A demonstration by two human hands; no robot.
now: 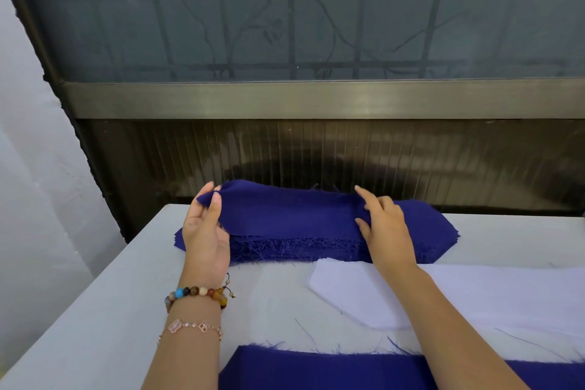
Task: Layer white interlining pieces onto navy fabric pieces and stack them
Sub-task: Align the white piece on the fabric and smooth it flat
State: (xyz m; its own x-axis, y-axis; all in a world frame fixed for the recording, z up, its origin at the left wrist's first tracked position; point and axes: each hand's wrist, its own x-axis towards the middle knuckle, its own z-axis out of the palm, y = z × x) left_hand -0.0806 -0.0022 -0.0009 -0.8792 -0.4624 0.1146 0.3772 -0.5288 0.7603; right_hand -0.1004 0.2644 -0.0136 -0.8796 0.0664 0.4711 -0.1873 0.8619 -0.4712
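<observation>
Lying nearest, along the bottom edge of the frame, a frayed navy fabric piece (pixel 316 372) rests on the pale surface (pixel 104 301). Just beyond it, at centre right, white interlining pieces (pixel 493 298) lie flat, partly under the right forearm. Farther back sits a stack of navy pieces (pixel 300 250), frayed along its near side. The left hand (pixel 205 228), with a beaded bracelet (pixel 198 293) on its wrist, pinches the raised left end of the top navy piece (pixel 285 209). The right hand (pixel 384 228) grips its right part between thumb and fingers. A frosted window (pixel 285 9) fills the top of the frame.
</observation>
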